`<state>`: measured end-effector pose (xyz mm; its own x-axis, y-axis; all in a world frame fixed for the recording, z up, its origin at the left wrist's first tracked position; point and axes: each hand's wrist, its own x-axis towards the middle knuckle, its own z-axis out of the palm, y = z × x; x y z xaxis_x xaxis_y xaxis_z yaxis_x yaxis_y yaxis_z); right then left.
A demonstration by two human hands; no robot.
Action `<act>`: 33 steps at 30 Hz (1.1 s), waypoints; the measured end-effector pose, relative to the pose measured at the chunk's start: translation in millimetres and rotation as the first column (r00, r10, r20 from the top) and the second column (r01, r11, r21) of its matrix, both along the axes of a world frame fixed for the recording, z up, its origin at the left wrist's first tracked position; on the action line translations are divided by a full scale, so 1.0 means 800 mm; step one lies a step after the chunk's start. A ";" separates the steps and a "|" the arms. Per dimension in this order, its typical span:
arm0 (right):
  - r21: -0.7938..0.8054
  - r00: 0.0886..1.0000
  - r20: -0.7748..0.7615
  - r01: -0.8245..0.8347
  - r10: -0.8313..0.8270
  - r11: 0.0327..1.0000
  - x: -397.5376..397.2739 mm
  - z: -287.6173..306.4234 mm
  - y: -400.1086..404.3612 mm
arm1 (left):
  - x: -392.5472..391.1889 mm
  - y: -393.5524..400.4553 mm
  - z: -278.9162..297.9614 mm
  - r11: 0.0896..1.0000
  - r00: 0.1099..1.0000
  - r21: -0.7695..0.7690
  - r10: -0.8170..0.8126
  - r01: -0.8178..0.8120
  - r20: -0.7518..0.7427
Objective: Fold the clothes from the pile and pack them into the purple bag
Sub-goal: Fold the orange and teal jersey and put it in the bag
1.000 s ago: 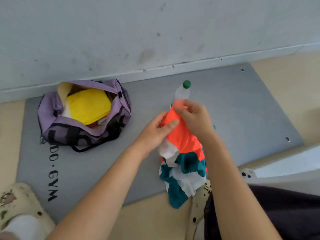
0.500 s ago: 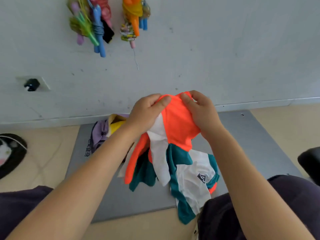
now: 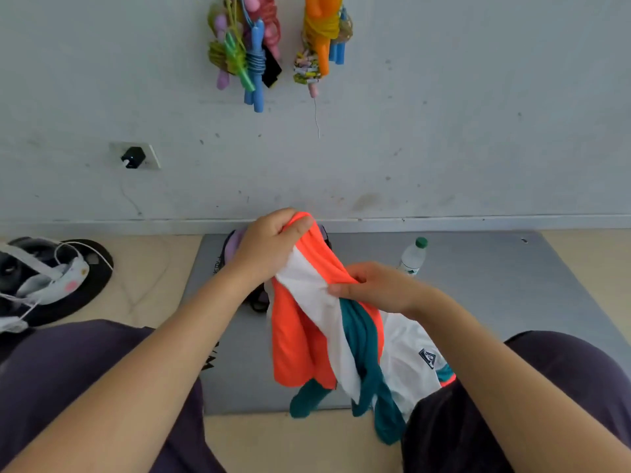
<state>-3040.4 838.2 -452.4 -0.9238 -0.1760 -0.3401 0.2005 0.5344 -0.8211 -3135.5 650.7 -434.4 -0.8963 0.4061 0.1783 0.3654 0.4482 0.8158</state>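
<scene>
Both hands grasp the shirt [image 3: 327,322] above the mat [image 3: 495,302]: left hand [image 3: 269,249] clenched on its top edge, right hand [image 3: 372,285] pinching lower.

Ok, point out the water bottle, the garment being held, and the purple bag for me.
water bottle [image 3: 412,258], head view, on its clear body below the green cap.
garment [image 3: 293,343], head view, on the hanging orange panel.
purple bag [image 3: 235,246], head view, on the sliver of purple wall showing left of the left wrist.
</scene>
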 end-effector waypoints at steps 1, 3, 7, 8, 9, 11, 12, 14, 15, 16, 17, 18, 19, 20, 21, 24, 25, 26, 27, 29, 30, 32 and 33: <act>-0.071 0.998 -0.034 0.056 -0.059 0.996 0.000 -0.005 0.000 | -0.002 -0.004 -0.009 0.996 1.000 -0.090 0.013 -0.014 -0.015; -0.253 0.984 -0.052 0.150 -0.168 0.956 -0.001 -0.011 0.001 | -0.004 -0.007 -0.018 0.977 0.998 -0.203 -0.059 0.057 -0.002; -0.563 0.983 -0.012 0.143 -0.182 0.814 -0.005 -0.014 -0.001 | 0.019 0.008 -0.014 0.914 0.903 -0.109 -0.360 0.392 0.234; -0.668 0.983 0.038 0.159 -0.181 0.727 -0.006 -0.015 -0.001 | 0.027 0.014 -0.019 0.903 0.878 -0.077 -0.385 0.422 0.284; -0.757 0.980 0.100 0.186 -0.171 0.626 -0.006 -0.014 0.001 | 0.033 0.019 -0.025 0.902 0.867 -0.061 -0.390 0.427 0.310; -0.834 0.977 0.172 0.214 -0.129 0.509 -0.005 -0.011 0.007 | 0.033 0.025 -0.035 0.922 0.889 -0.068 -0.346 0.382 0.300; -0.834 0.977 0.181 0.212 -0.109 0.509 -0.005 -0.008 0.009 | 0.031 0.025 -0.035 0.939 0.907 -0.064 -0.308 0.339 0.287; -0.741 0.977 0.140 0.213 -0.163 0.637 -0.007 -0.008 0.011 | 0.024 0.022 -0.032 0.972 0.930 -0.027 -0.215 0.234 0.299; -0.617 0.965 0.074 0.242 -0.251 0.749 -0.008 -0.008 0.011 | 0.021 0.021 -0.030 0.986 0.938 -0.011 -0.158 0.169 0.307; -0.468 0.935 -0.020 0.304 -0.354 0.830 -0.009 -0.007 0.012 | 0.019 0.020 -0.029 0.995 0.947 0.000 -0.091 0.095 0.308; -0.359 0.893 -0.127 0.365 -0.433 0.859 -0.008 -0.007 0.013 | 0.019 0.019 -0.028 1.000 0.950 0.010 -0.022 0.020 0.311; -0.312 0.863 -0.205 0.390 -0.462 0.866 -0.006 -0.005 0.014 | 0.020 0.019 -0.026 0.998 0.942 0.027 0.037 -0.049 0.335; -0.308 0.856 -0.242 0.378 -0.456 0.873 -0.002 -0.002 0.015 | 0.021 0.018 -0.025 0.993 0.925 0.054 0.074 -0.101 0.373; -0.326 0.871 -0.252 0.333 -0.421 0.885 0.002 0.001 0.014 | 0.021 0.018 -0.024 0.987 0.903 0.084 0.087 -0.134 0.421; -0.337 0.897 -0.246 0.277 -0.367 0.900 0.006 0.002 0.010 | 0.023 0.017 -0.022 0.982 0.887 0.122 0.071 -0.141 0.456; -0.228 0.977 -0.147 0.120 -0.156 0.966 0.015 -0.003 -0.011 | 0.032 0.017 -0.017 0.967 0.867 0.244 -0.056 -0.078 0.495; -0.160 0.989 -0.107 0.083 -0.101 0.984 0.016 -0.005 -0.018 | 0.033 0.018 -0.016 0.957 0.857 0.282 -0.089 -0.068 0.507; -0.091 0.994 -0.093 0.053 -0.061 0.994 0.017 -0.008 -0.021 | 0.033 0.017 -0.015 0.945 0.846 0.322 -0.119 -0.064 0.519; -0.041 0.994 -0.105 0.033 -0.037 0.999 0.017 -0.008 -0.022 | 0.032 0.015 -0.014 0.935 0.842 0.348 -0.137 -0.064 0.522; -0.107 0.992 -0.116 0.043 -0.056 0.993 0.017 -0.003 -0.017 | 0.024 0.012 -0.012 0.940 0.872 0.334 -0.104 -0.070 0.478; -0.211 0.991 -0.104 0.065 -0.088 0.975 0.017 -0.001 -0.012 | 0.019 0.008 -0.012 0.949 0.903 0.304 -0.061 -0.079 0.424; -0.413 0.986 -0.083 0.100 -0.147 0.905 0.016 0.005 -0.002 | 0.017 0.005 -0.011 0.979 0.958 0.197 -0.005 -0.054 0.288; -0.489 0.983 -0.071 0.114 -0.169 0.865 0.016 0.007 0.002 | 0.018 0.005 -0.009 0.990 0.968 0.142 -0.031 -0.005 0.247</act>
